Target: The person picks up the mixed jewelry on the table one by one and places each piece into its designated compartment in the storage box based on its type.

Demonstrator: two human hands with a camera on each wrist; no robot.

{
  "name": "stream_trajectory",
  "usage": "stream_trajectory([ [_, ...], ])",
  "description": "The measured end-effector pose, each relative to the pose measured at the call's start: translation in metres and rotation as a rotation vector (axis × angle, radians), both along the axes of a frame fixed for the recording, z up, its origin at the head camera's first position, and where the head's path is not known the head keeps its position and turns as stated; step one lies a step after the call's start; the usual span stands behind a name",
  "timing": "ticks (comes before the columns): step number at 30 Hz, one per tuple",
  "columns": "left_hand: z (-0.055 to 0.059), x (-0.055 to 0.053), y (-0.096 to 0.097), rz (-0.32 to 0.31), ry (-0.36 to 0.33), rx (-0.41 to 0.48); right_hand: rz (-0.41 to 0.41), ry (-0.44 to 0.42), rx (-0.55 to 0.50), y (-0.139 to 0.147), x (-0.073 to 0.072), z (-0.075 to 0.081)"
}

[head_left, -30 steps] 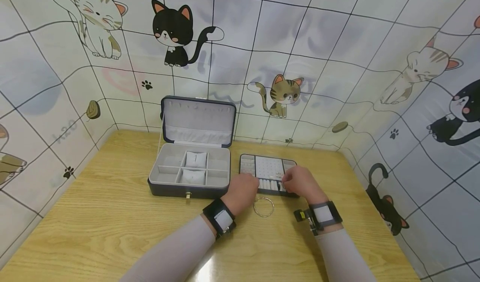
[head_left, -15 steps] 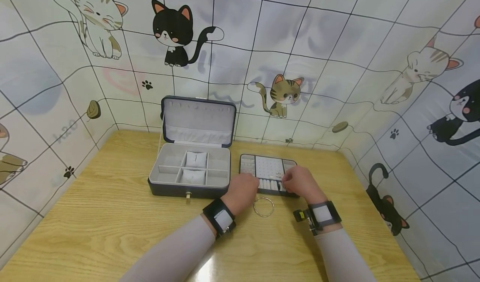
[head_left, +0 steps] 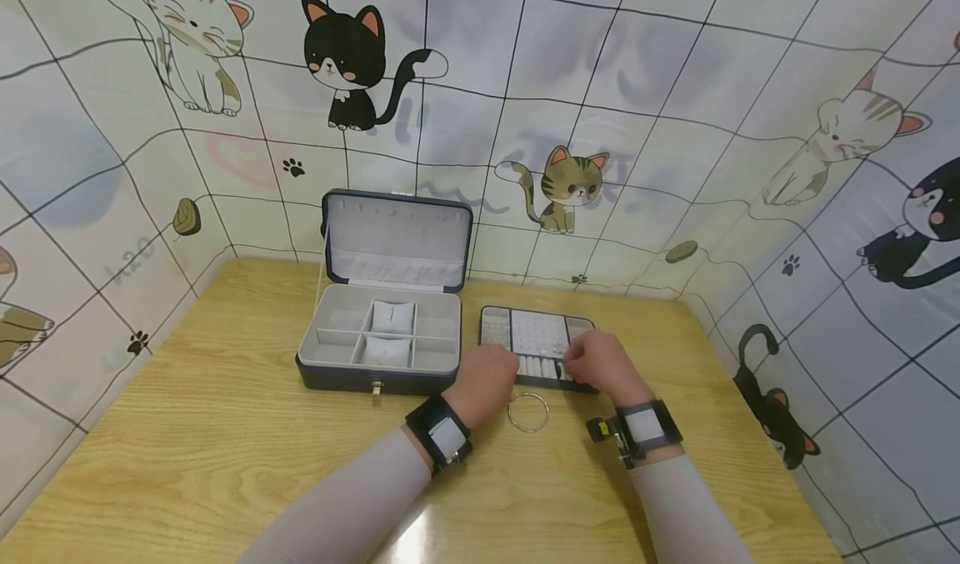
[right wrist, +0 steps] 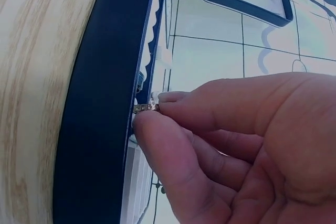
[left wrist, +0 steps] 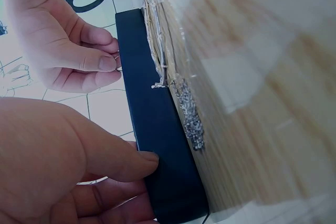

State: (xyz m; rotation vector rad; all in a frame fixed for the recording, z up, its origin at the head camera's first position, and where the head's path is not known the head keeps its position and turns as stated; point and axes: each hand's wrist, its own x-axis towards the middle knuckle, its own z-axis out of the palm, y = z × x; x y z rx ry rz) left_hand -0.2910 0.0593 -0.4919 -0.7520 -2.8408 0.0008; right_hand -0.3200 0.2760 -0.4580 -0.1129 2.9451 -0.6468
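Observation:
A small jewellery tray [head_left: 536, 331] with a dark rim and pale ring rolls lies on the table to the right of the jewellery box. My left hand [head_left: 487, 383] grips the tray's near left corner; in the left wrist view the thumb [left wrist: 123, 156] lies against its dark outer wall. At the tray's near right part, my right hand [head_left: 603, 368] pinches a small sparkling ring [right wrist: 149, 107] between thumb and forefinger, down by the ring rolls. How deep the ring sits in the slot is hidden by the fingers. Just in front of the tray lies a gold-coloured bangle [head_left: 528, 412].
The dark jewellery box [head_left: 330, 379] stands to the left with its lid [head_left: 397, 243] raised and two white cushions [head_left: 392, 317] in its middle compartments. A wall covering [head_left: 465, 122] with cat drawings encloses the wooden table [head_left: 225, 431] at the back and sides.

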Motion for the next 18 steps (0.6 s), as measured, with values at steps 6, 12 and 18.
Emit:
stream_trajectory([
  [6,0.0003,-0.0007,0.0,0.002,-0.005,-0.006,0.005,0.011,-0.001,0.0,-0.0016,-0.0021],
  [12,0.0003,-0.0011,0.0,0.004,-0.005,0.002,-0.011,0.01,0.001,-0.0004,-0.0023,-0.0027],
  [18,-0.0014,-0.0024,0.0,-0.003,-0.014,0.0,-0.025,-0.004,-0.003,-0.0023,-0.0023,-0.0041],
])
